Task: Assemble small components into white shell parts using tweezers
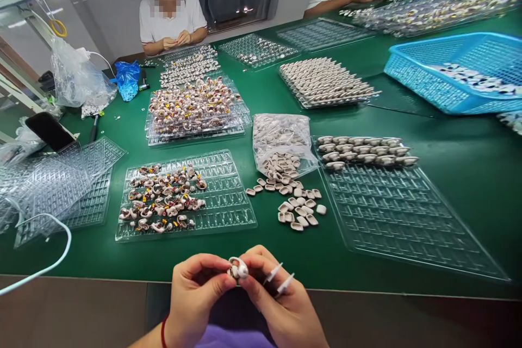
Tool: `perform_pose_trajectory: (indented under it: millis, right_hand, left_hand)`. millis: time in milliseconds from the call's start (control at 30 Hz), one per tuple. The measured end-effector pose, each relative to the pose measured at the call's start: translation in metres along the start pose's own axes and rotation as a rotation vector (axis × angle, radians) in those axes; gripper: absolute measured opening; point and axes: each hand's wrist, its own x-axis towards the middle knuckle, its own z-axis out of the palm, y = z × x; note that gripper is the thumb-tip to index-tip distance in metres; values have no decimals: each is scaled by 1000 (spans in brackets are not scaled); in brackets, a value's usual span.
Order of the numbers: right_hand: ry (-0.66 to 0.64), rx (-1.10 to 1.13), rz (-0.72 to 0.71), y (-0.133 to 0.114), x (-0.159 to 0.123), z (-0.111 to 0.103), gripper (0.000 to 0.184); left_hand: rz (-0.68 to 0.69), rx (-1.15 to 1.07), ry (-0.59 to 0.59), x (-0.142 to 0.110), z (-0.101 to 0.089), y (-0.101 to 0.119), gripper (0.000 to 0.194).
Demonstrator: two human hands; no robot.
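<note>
Just over the table's front edge, a pale ear-hook earbud (238, 269) is pinched between both hands. My left hand (198, 293) closes thumb and fingertips on its left side. My right hand (277, 299) grips its right side, and two white pointed tips (279, 278), perhaps of tweezers, stick out between its fingers. Beyond my hands, small beige shell covers (300, 211) lie loose before an open plastic bag (281, 133) of the same covers. To the left, a clear tray (228, 196) is part filled with earbud pieces showing wires and yellow bits.
On the right, another clear tray (408, 223) carries rows of beige pieces at its far end. Behind stand stacked trays of earbud parts (191, 109), a full tray (326, 81) and a blue basket (432, 84). A phone (51, 130) leans at left. Two people work across the table.
</note>
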Motion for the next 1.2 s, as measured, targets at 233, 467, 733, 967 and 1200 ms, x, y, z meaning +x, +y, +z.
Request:
perform_pose_trajectory:
  millis: [233,467,733,967,1200]
  right_hand:
    - [13,-28,6,0,-1,0,17]
    - [-44,-98,14,2,-2,-5,18]
    - [-88,-108,37,-6,0,-7,20]
    - [-99,-127,49,-9,0,-7,21]
    - [-55,-2,61,1,-2,-4,19]
  left_hand:
    - [62,71,-8,-1,-1,0,15]
    - [7,56,-13,0,-4,-2,19]
    - [156,183,-33,-3,-6,-1,11]
    - [226,276,-42,-4,-7,1,10]
    - [267,295,-52,-2,-5,5,11]
